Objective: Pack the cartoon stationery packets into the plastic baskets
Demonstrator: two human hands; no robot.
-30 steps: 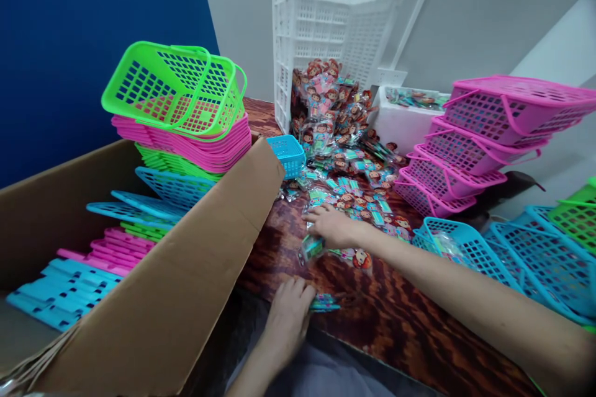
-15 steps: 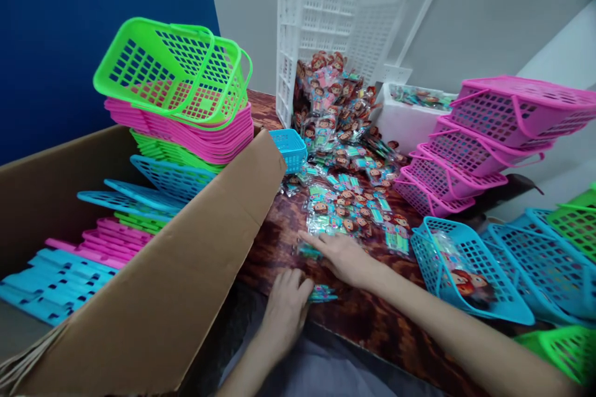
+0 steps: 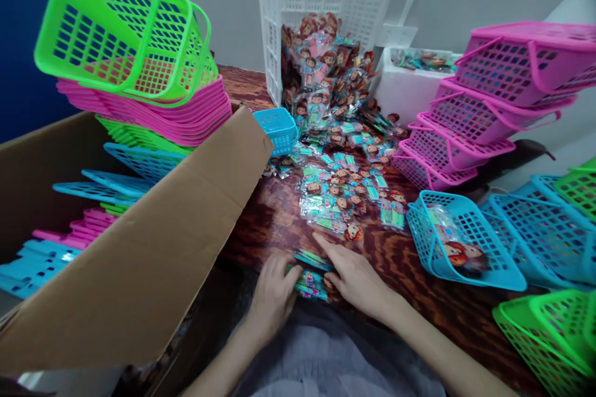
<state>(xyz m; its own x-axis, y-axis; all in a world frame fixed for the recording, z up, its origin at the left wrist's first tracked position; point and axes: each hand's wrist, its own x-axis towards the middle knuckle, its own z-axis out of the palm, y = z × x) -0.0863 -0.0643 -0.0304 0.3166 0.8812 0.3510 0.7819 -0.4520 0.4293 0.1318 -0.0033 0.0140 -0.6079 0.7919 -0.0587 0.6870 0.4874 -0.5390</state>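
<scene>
At the table's near edge, my left hand (image 3: 274,285) is closed on the left end of a small stack of clear packets (image 3: 311,285) with green, blue and pink printing. My right hand (image 3: 361,276) grips the stack's right end, its thumb against the near side and its index finger reaching along the far side. Just beyond my hands lie several rows of similar flat packets (image 3: 335,192), showing cartoon doll heads. A larger heap of doll packets (image 3: 321,74) spills toward them from behind.
A white plastic crate (image 3: 272,31) lies tipped behind the heap. On the left stands a cardboard box (image 3: 186,242) with stacked green, pink and blue baskets (image 3: 125,43). Pink baskets (image 3: 503,68) and blue baskets (image 3: 465,242) line the right, with a white foam box (image 3: 405,84) behind.
My right hand has drawn back from the rows toward me and now meets the stack at my left hand. The view has tilted down, and more of the stack shows.
</scene>
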